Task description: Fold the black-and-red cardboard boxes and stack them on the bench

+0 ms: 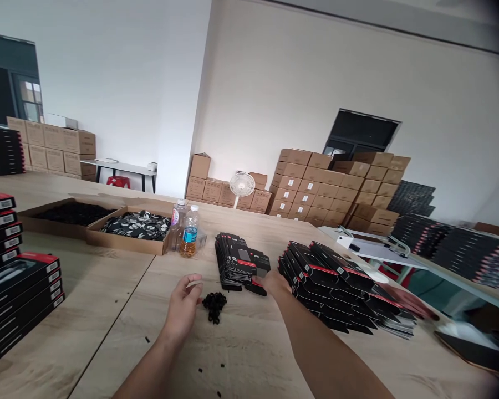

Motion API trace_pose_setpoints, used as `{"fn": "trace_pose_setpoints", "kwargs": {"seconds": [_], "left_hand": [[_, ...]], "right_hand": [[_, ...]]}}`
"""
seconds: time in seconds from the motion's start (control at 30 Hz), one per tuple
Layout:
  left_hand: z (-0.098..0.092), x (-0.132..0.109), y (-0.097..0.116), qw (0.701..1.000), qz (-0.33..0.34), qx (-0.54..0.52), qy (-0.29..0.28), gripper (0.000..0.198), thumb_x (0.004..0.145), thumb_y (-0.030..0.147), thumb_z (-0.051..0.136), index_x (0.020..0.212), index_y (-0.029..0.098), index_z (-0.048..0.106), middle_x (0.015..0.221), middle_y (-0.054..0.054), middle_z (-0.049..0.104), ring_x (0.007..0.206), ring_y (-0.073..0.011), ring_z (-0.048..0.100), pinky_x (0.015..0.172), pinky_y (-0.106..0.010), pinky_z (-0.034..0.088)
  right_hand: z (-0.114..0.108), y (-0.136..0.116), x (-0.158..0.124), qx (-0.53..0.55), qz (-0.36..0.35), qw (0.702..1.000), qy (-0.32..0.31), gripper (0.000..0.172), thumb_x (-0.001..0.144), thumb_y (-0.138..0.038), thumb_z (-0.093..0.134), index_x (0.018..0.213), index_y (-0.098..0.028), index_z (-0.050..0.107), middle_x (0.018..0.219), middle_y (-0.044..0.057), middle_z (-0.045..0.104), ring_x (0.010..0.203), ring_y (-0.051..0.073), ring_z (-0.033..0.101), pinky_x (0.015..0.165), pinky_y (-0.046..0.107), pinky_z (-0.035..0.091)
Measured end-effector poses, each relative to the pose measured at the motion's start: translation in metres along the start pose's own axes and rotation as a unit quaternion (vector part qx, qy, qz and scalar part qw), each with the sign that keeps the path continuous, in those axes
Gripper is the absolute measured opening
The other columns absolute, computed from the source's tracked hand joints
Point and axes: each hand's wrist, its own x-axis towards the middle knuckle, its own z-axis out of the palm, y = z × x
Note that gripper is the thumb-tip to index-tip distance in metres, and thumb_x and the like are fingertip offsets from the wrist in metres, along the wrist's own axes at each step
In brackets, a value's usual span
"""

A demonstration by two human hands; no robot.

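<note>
My left hand [186, 302] is raised over the table, with a thin whitish piece [195, 284] pinched between thumb and fingers. Just right of it lies a small heap of black ring-like parts [214, 306]. My right hand [278, 284] reaches forward to a flat black packet with a red edge [256, 286], beside a stack of flat black printed packets [235, 260]. Its fingertips are blurred and partly hidden, so their grip does not show. Right of that hand stands a larger pile of black open-ended box sleeves [324, 282].
Two bottles [189, 233] stand beside a carton of black-and-white pieces [137, 227] and a carton of black parts [72, 213]. Black boxes [20, 288] are stacked at left. A blurred arm [413, 302], apparently another person's, is at right. Small black bits [200, 370] lie in front.
</note>
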Motion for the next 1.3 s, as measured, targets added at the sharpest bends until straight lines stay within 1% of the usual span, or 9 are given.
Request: {"fn": "trace_pose_setpoints", "kwargs": {"seconds": [0.23,0.43,0.63,0.7,0.8,0.9,0.97,1.13,1.3], "left_hand": [[0.002,-0.003,0.0,1.0,0.009,0.006,-0.015,0.037,0.064,0.046,0.073,0.088,0.017,0.069,0.091,-0.007,0.069,0.084,-0.0211,0.062,0.069,-0.032,0.053],[0.0,-0.004,0.001,1.0,0.004,0.017,-0.023,0.035,0.064,0.043,0.073,0.087,0.017,0.069,0.085,-0.005,0.068,0.083,-0.022,0.062,0.068,-0.032,0.051],[0.0,-0.002,0.001,0.999,-0.023,0.005,-0.037,0.038,0.065,0.042,0.074,0.091,0.016,0.068,0.093,-0.008,0.069,0.093,-0.0239,0.063,0.067,-0.027,0.051],[0.001,-0.003,0.002,0.998,-0.042,-0.009,-0.052,0.045,0.067,0.046,0.075,0.099,0.016,0.067,0.101,-0.01,0.068,0.098,-0.0249,0.064,0.067,-0.027,0.053],[0.004,-0.01,0.003,0.99,-0.094,-0.023,-0.106,0.054,0.07,0.05,0.074,0.111,0.016,0.064,0.106,-0.015,0.07,0.095,-0.0269,0.067,0.067,-0.033,0.057],[0.004,-0.019,0.004,0.96,-0.172,-0.044,-0.217,0.051,0.071,0.048,0.075,0.109,0.016,0.065,0.107,-0.016,0.071,0.091,-0.0283,0.069,0.063,-0.037,0.059],[0.003,-0.022,0.004,0.945,-0.195,-0.057,-0.256,0.047,0.072,0.043,0.076,0.11,0.017,0.066,0.109,-0.014,0.072,0.091,-0.027,0.069,0.064,-0.038,0.06],[0.003,-0.019,0.003,0.971,-0.155,-0.033,-0.176,0.041,0.069,0.034,0.077,0.104,0.014,0.066,0.097,-0.011,0.073,0.081,-0.0235,0.069,0.063,-0.036,0.06],[0.007,-0.015,-0.001,0.986,-0.114,-0.011,-0.118,0.034,0.061,0.018,0.077,0.092,0.015,0.066,0.092,-0.005,0.071,0.078,-0.0186,0.066,0.062,-0.029,0.059]], "right_hand": [[-0.011,0.004,0.005,0.02,0.004,1.0,0.016,0.055,0.067,-0.045,0.08,0.107,-0.009,0.069,0.113,0.028,0.067,0.106,0.037,0.066,0.077,0.041,0.051],[-0.033,0.003,-0.005,0.054,-0.024,0.998,0.032,0.027,0.079,-0.034,0.067,0.089,-0.01,0.073,0.088,0.022,0.073,0.093,0.032,0.07,0.076,0.038,0.05],[-0.055,0.003,-0.033,0.126,-0.099,0.978,0.132,0.031,0.091,-0.036,0.045,0.087,-0.013,0.067,0.098,0.022,0.07,0.1,0.032,0.065,0.08,0.038,0.047],[-0.044,0.001,-0.054,0.161,-0.15,0.964,0.149,0.041,0.095,-0.044,0.035,0.081,-0.017,0.062,0.092,0.016,0.07,0.092,0.028,0.065,0.076,0.034,0.048],[-0.006,-0.007,-0.091,0.261,-0.232,0.93,0.113,0.053,0.095,-0.058,0.024,0.071,-0.021,0.053,0.07,0.005,0.065,0.067,0.02,0.061,0.062,0.028,0.047],[0.036,-0.014,-0.115,0.45,-0.316,0.835,0.01,0.053,0.089,-0.067,0.035,0.065,-0.022,0.047,0.057,-0.001,0.053,0.053,0.015,0.048,0.052,0.026,0.042],[0.056,-0.011,-0.118,0.482,-0.325,0.814,0.0,0.051,0.091,-0.064,0.036,0.065,-0.022,0.05,0.057,-0.002,0.052,0.053,0.015,0.047,0.053,0.026,0.041],[0.068,0.005,-0.105,0.357,-0.354,0.864,0.042,0.018,0.086,-0.029,0.05,0.088,-0.019,0.065,0.083,0.005,0.065,0.08,0.02,0.06,0.075,0.031,0.046],[0.069,-0.006,-0.11,0.149,-0.378,0.911,0.066,0.017,0.077,-0.014,0.059,0.091,-0.019,0.068,0.094,0.007,0.066,0.094,0.023,0.057,0.083,0.032,0.043]]}}
